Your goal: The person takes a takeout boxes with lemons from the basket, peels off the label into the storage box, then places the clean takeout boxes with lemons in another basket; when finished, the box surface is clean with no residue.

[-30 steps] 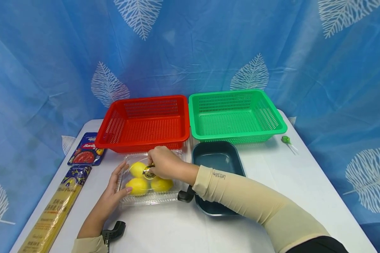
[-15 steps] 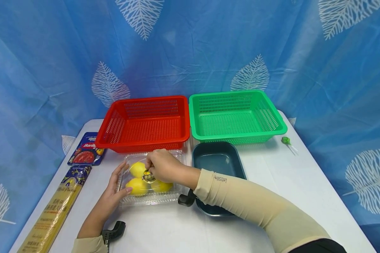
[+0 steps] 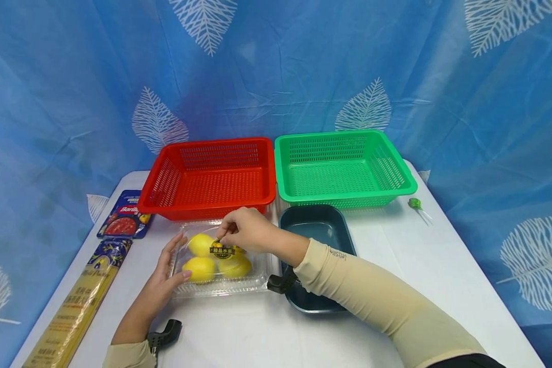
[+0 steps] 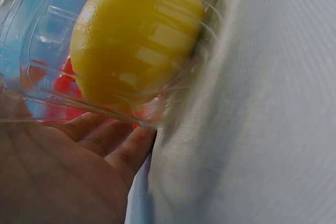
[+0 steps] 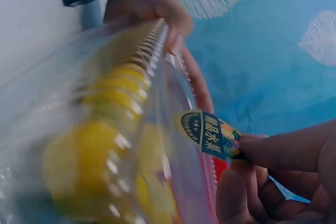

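Observation:
A clear plastic clamshell box with several yellow lemons lies on the white table, lid down over the fruit. My left hand grips its left side, thumb on the lid and fingers along the side wall; in the left wrist view the palm lies against the box edge. Above the lid my right hand pinches one end of a dark fruit label between thumb and index finger. The label stands away from the lid at that end. Whether its far end still touches the lid, I cannot tell.
Behind the box stand a red basket and a green basket. A dark blue tray sits under the right forearm. At left lie a Barilla sauce pouch and a pasta packet; a small green-topped item lies far right.
My right hand has drawn back to the right and slightly upward, with the label's end between its fingers. More of the label's print now shows. The left hand stays in place.

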Motion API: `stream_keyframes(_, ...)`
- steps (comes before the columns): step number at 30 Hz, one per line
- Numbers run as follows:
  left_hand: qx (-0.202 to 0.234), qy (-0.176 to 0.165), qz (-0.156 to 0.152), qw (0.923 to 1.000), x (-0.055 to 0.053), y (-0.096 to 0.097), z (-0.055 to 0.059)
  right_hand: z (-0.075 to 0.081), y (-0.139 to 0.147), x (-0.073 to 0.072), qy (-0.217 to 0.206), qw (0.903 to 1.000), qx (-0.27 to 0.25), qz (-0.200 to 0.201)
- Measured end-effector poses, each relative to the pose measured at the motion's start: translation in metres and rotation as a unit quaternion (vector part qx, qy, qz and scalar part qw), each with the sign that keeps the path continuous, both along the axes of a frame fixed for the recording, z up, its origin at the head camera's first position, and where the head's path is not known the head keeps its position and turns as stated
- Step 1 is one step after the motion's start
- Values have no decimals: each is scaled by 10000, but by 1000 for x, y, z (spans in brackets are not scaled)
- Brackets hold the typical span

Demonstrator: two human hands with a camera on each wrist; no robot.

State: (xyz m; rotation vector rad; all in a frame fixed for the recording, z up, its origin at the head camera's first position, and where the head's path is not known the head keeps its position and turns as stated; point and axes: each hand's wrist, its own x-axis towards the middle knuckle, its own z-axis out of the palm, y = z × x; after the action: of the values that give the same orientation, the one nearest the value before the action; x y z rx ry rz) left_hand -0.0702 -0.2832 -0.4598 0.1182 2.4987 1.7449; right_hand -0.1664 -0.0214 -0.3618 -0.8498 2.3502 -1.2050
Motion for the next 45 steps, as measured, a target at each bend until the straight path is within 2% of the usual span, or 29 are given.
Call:
stream_keyframes(5,-41,20,23,10000,0,1,1,2,12,-7,-197,9994,-269,58)
stream_keyframes(12,-14,-18,20,10000,1,2,3,1,27,-13,-822,9947,-616,19)
stream_keyframes(20,-38,-72,102,9999,1,3,4,4,43,-18,-975,9933,-623,-67)
stream_keyframes(26,23,27,51,10000,0,1,2,3,60,-22,-1196,9889,-808,-357)
stream_keyframes(34,71,70,13,9999,1,2,2,-4,89,-26,-1153,9857,-1116,-518)
stream_keyframes(45,83,91,13,9999,0,0,-2,-10,125,-29,-1100,9868,-914,-759)
